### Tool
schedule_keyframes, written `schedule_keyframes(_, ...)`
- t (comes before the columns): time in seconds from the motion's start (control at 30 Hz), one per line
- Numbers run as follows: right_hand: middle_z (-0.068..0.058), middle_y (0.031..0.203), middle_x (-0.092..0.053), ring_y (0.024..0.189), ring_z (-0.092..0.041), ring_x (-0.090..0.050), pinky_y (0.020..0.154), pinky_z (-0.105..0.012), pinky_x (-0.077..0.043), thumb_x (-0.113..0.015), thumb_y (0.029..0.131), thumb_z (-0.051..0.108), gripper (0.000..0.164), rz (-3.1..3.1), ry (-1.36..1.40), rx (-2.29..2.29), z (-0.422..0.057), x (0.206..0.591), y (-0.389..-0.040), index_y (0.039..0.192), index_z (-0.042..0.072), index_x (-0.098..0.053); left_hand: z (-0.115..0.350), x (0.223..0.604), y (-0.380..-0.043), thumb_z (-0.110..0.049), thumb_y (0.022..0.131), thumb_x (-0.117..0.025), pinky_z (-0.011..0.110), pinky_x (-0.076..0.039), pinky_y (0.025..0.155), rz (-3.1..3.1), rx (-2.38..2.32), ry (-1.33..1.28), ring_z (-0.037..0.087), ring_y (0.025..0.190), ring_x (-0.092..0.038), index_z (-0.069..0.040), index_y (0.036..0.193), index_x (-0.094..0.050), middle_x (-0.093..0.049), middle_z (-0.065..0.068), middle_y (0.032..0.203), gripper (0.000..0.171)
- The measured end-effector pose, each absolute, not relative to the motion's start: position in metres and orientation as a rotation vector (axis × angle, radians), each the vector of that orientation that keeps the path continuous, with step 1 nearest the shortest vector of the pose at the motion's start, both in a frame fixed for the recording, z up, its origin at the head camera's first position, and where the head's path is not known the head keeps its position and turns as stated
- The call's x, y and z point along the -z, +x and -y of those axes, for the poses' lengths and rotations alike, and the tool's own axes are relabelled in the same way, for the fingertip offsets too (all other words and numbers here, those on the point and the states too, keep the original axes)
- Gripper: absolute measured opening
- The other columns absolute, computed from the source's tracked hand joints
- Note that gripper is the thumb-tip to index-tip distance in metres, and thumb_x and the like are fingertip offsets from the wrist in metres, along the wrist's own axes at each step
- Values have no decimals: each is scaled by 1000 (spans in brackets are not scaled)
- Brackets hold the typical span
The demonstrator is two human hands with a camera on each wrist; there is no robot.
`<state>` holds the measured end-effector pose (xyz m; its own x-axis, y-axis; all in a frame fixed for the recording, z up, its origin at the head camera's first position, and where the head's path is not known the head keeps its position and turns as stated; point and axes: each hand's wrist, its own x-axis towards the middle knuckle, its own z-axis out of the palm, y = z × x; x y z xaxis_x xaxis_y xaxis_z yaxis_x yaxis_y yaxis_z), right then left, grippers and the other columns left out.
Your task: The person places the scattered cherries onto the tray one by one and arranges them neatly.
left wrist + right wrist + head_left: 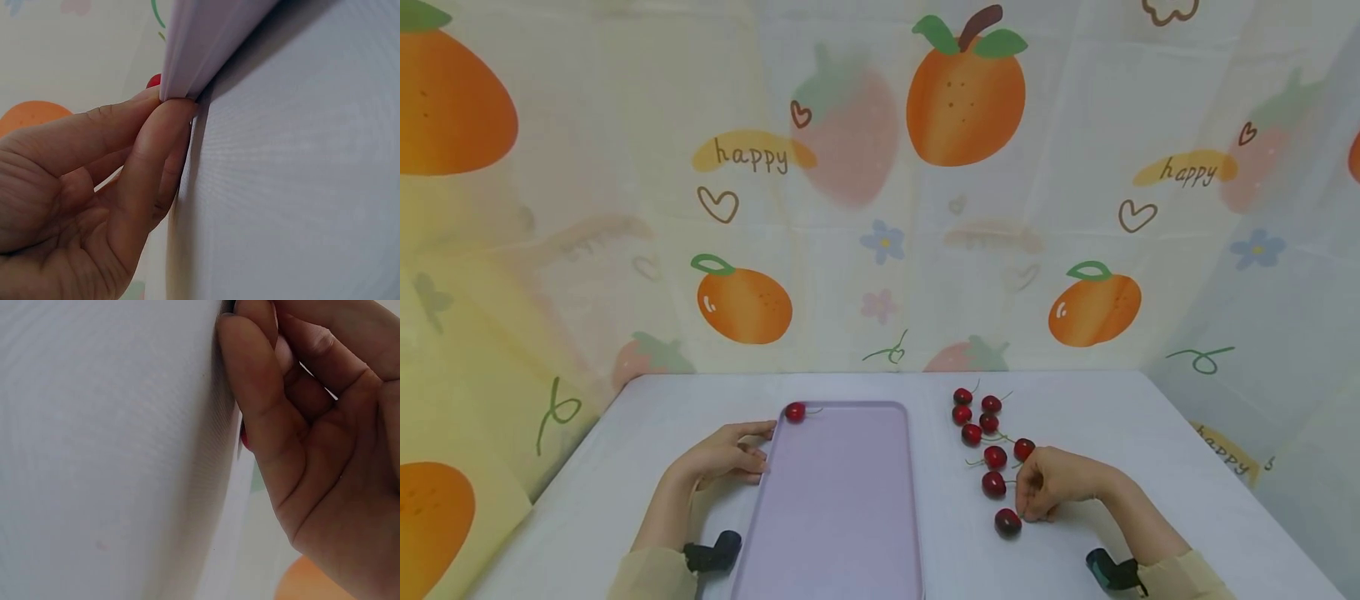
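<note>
In the head view, a lilac tray (842, 517) lies on the table with one red cherry (795, 412) at its far left corner. My left hand (733, 454) pinches the tray's left rim between thumb and fingers; the left wrist view shows the thumb (164, 134) against the rim. To the right of the tray, my right hand (1060, 483) is lowered to the table, its fingertips brought together right beside the nearest cherry (1008, 523). That cherry's stem is hidden at the fingertips. A further cherry (1024, 449) lies just beyond the knuckles.
Several more dark red cherries, among them one cherry (993, 484) near the hand and another cherry (962, 397) at the back, form a loose line right of the tray. A white cloth (1150, 433) covers the table. Behind hangs a fruit-printed curtain (880, 275).
</note>
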<state>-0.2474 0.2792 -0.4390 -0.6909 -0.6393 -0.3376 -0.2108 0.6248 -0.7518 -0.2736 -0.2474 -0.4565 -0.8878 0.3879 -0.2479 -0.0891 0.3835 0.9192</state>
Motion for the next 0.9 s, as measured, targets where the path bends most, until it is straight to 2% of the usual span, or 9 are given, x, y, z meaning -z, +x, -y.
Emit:
schedule_keyframes(0.4,8,67,-60,57,-2,-53,53,-18,-50,-70,84,13,10,-2195,-757,973,-273,437,-249,85,3,-72,248,457,-275,0,87,-65,26,-62,75,-2226,-1511,262,14,80,-60,5,151,-31,-39,30,144,72)
schedule_keyframes(0.53,-2,65,-61,57,-1,-53,54,-18,-50,-68,84,12,11,-2170,-805,1004,-268,433,-251,85,1,-72,248,457,-275,0,87,-65,25,-62,74,-2229,-1513,259,14,81,-60,5,151,-32,-40,29,142,72)
schedule_keyframes(0.67,-15,70,-65,60,-2,-56,58,-20,-54,-68,86,12,13,-2158,-821,1030,-261,427,-252,86,0,-71,248,457,-275,1,87,-65,25,-62,74,-2225,-1520,259,14,81,-59,6,151,-31,-40,29,142,72)
schedule_keyframes(0.9,-21,76,-67,63,-4,-58,60,-24,-56,-68,87,13,12,-2187,-836,1053,-245,419,-256,87,2,-71,248,458,-274,1,87,-65,26,-62,75,-2221,-1523,262,14,82,-59,6,150,-32,-40,29,142,72)
